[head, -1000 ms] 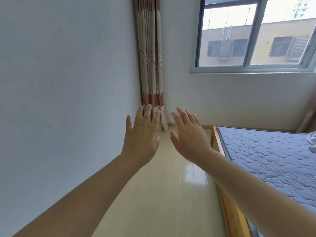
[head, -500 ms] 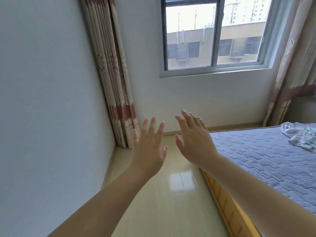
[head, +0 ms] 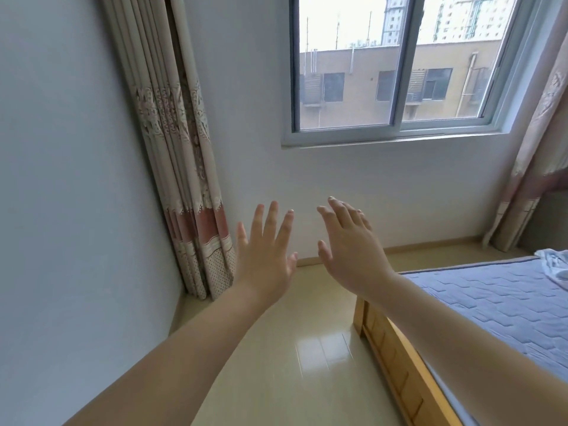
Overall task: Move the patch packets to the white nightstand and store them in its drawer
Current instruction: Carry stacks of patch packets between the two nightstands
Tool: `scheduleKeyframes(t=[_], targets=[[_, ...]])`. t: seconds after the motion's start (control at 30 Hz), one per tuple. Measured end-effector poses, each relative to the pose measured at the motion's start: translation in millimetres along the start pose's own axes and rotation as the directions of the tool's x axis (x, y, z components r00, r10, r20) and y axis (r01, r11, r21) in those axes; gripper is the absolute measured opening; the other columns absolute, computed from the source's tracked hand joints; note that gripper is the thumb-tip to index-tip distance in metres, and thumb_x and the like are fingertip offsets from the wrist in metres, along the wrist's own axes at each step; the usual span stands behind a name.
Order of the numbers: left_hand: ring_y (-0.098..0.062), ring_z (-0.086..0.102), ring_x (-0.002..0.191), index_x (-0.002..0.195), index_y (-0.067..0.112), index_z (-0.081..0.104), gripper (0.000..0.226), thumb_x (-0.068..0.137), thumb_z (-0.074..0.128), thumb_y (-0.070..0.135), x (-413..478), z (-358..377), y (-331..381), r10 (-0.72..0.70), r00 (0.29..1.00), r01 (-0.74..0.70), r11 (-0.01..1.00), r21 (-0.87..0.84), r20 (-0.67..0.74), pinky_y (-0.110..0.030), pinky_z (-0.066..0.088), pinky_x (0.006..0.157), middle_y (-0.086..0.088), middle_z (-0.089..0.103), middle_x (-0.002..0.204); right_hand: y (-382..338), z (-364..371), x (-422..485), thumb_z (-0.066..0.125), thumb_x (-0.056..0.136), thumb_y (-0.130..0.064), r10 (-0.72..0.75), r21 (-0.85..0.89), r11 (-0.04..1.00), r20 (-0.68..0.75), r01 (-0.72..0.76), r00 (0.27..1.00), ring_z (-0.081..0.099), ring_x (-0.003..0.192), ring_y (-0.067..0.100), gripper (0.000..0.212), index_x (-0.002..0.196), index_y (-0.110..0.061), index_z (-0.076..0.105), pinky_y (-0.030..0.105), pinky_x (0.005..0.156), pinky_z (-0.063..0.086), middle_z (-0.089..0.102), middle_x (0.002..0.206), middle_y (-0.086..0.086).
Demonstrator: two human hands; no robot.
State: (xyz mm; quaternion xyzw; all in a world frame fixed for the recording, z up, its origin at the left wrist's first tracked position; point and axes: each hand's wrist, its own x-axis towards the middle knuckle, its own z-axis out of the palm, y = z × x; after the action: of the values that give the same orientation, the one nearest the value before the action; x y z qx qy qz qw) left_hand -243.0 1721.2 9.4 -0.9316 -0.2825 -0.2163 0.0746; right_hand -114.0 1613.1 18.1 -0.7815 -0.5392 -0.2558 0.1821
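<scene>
Patch packets: not in sight from where I stand; neither hand has one, and I cannot tell where they lie.
Left hand (head: 264, 259): raised at the centre of the frame with its back toward us, holding nothing.
Left fingers (head: 272, 222): straight and spread, released.
Right hand (head: 350, 256): raised just beside the left one but not touching it, leaning toward the upper left.
Right fingers (head: 338, 210): straight and close together, released, grasping nothing.
Floor (head: 276, 388): pale and glossy beneath the forearms, with a bright patch of window light at lower centre.
Bed (head: 498, 309): at lower right, a blue-grey quilted mattress on a wooden frame (head: 390, 364).
Cloth (head: 556, 265): pale and crumpled, lying on the mattress at the right edge, cut off by the frame.
Left curtain (head: 181, 167): gathered in the corner at upper left, beige with a pink band low down, reaching the floor.
Window (head: 396, 66): at upper right, two sliding panes, with a tan building outside.
Right curtain (head: 541, 149): hanging at the far right edge.
</scene>
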Motion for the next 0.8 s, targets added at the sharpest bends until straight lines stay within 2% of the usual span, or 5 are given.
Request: scheduleKeyframes(t=[0.2, 0.4, 0.63, 0.8], targets=[[-0.028, -0.015, 0.147, 0.153, 0.024, -0.005, 0.073, 0.097, 0.039, 0.043, 151.2, 55.7, -83.0, 0.091, 0.994, -0.09, 0.996, 0.026, -0.066, -0.056, 0.0, 0.115, -0.007, -0.013, 0.16, 17.4, 96.6, 138.5, 0.068, 0.082, -0.029, 0.014, -0.107, 0.994, -0.061, -0.021, 0.998, 0.045, 0.131, 0.032, 0.058, 0.133, -0.008, 0.049, 0.047, 0.108, 0.037, 0.047, 0.141, 0.015], [-0.029, -0.011, 0.147, 0.153, 0.024, -0.002, 0.074, 0.097, 0.04, 0.045, 314.8, 103.9, -142.0, 0.205, 0.973, -0.205, 0.979, 0.01, -0.102, -0.055, -0.001, 0.115, -0.007, -0.01, 0.161, 58.0, 163.0, 282.1, 0.069, 0.081, -0.026, 0.109, -0.146, 0.981, -0.123, -0.126, 0.986, 0.046, 0.13, 0.033, 0.058, 0.132, -0.007, 0.049, 0.048, 0.107, 0.038, 0.047, 0.14, 0.017], [-0.027, -0.019, 0.146, 0.152, 0.025, -0.01, 0.074, 0.098, 0.036, 0.046, 455.5, 189.2, -144.9, 0.277, 0.959, -0.28, 0.958, -0.064, -0.061, -0.054, -0.007, 0.115, -0.005, -0.019, 0.159, 138.7, 236.7, 372.7, 0.069, 0.079, -0.024, 0.151, -0.227, 0.957, -0.148, -0.182, 0.977, 0.048, 0.127, 0.033, 0.058, 0.131, -0.007, 0.05, 0.048, 0.105, 0.039, 0.049, 0.138, 0.016], [-0.027, -0.021, 0.145, 0.151, 0.024, -0.014, 0.077, 0.097, 0.036, 0.047, 563.8, 259.3, -107.6, 0.339, 0.937, -0.347, 0.932, -0.107, -0.083, -0.051, -0.014, 0.111, -0.005, -0.021, 0.158, 231.7, 286.8, 418.4, 0.065, 0.08, -0.02, 0.213, -0.237, 0.935, -0.216, -0.263, 0.953, 0.046, 0.128, 0.034, 0.056, 0.131, -0.006, 0.046, 0.051, 0.105, 0.04, 0.047, 0.138, 0.018]])
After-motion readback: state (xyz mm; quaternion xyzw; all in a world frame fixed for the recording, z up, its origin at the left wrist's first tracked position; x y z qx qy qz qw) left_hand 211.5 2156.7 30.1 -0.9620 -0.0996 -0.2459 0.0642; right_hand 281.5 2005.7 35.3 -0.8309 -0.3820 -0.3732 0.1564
